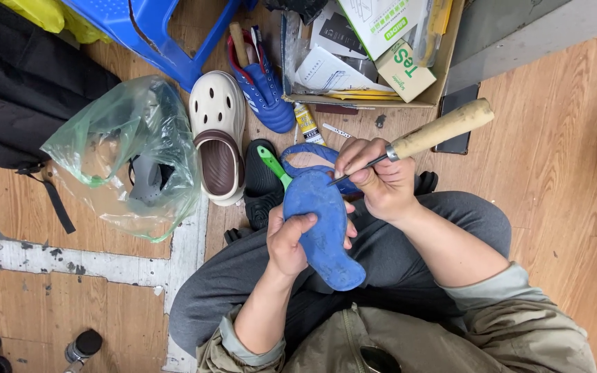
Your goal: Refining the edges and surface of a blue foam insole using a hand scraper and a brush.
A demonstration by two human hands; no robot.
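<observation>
A worn blue sandal rests sole-up over my lap, its strap looping out at the top. My left hand grips the sandal along its left edge, thumb across the sole. My right hand holds an awl-like tool with a long wooden handle; the thin metal tip touches the sole near the toe end. A green-handled tool pokes out from under the sandal's top left.
On the wooden floor ahead lie a white clog, a black clog, a blue sports shoe, a glue tube and a cardboard box of papers. A plastic bag and black backpack sit left; a blue stool stands behind.
</observation>
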